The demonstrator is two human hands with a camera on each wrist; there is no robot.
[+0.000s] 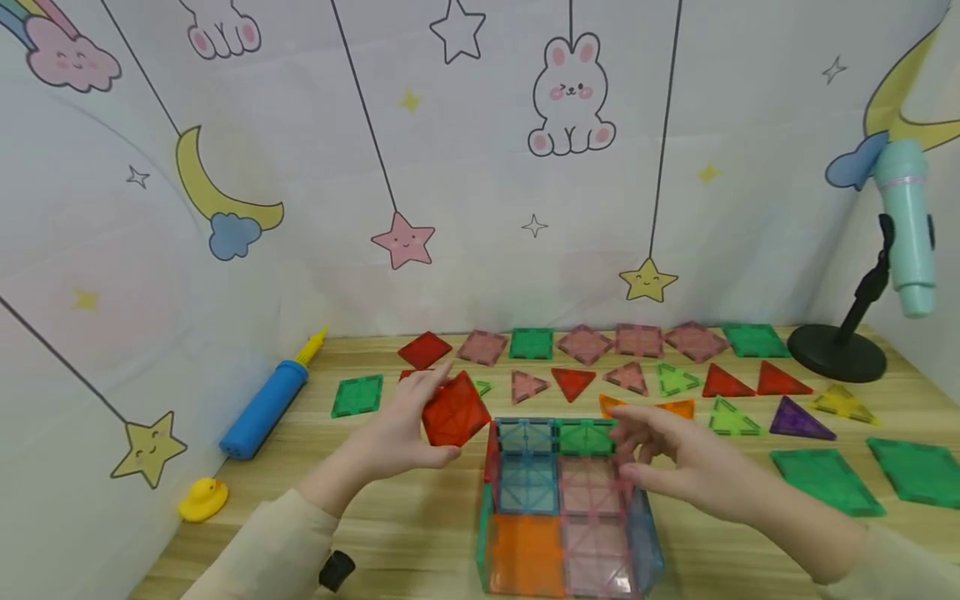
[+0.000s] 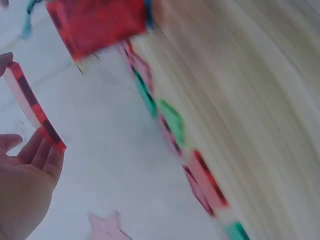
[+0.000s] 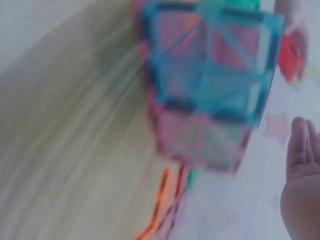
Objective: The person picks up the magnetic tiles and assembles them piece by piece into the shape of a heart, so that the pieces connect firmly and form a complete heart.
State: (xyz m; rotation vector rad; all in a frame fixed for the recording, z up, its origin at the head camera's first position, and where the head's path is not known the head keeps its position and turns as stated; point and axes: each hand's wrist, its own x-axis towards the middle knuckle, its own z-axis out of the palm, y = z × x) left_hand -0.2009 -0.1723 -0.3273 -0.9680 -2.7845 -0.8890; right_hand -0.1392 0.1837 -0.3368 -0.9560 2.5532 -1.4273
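The tile box [image 1: 562, 508] at 6 o'clock on the worktop [image 1: 405, 533] looks mostly built, its top covered. The left hand [image 1: 397, 429] grasps a red square tile [image 1: 454, 411] at its 10 o'clock, unplaced. The right hand's [image 1: 675, 467] fingers are relaxed over its 3 o'clock edge

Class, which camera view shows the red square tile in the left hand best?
The head view: the red square tile shows whole and sharp, held by the left hand. The left wrist view shows it edge-on; the right wrist view gives only a red blur.
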